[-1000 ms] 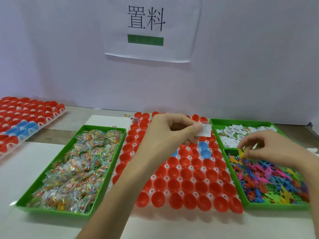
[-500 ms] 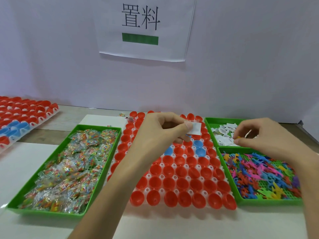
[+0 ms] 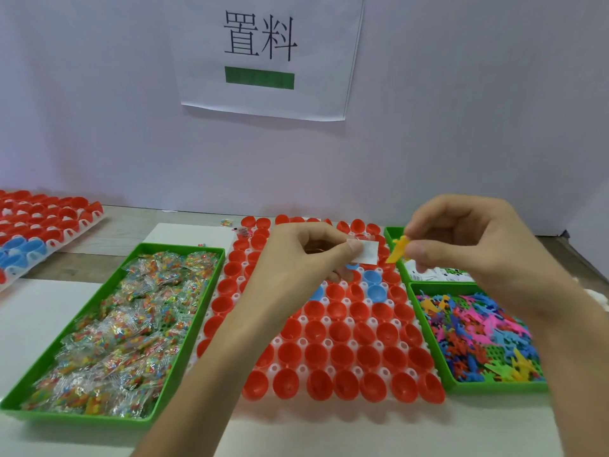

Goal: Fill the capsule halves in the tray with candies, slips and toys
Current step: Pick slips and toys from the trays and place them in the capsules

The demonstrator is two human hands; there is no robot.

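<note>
A white tray (image 3: pixel 326 344) of red and a few blue capsule halves (image 3: pixel 341 361) lies in the middle of the table. My left hand (image 3: pixel 296 258) hovers over its far rows and pinches a white paper slip (image 3: pixel 368 253) between thumb and fingers. My right hand (image 3: pixel 474 245) is raised beside it and pinches a small yellow plastic toy (image 3: pixel 397 249). The two hands are close together but apart. What lies under my left palm is hidden.
A green bin (image 3: pixel 184 328) of wrapped candies (image 3: pixel 125 328) lies left of the tray. To the right are a green bin of paper slips (image 3: pixel 438 275) and a green bin (image 3: pixel 438 361) of coloured toys (image 3: pixel 478 331). Another capsule tray (image 3: pixel 43 225) lies far left. A paper sign (image 3: pixel 263 54) hangs on the wall.
My right hand has lifted from the bins on the right with a yellow toy and moved left toward my left hand. My left hand still holds the slip.
</note>
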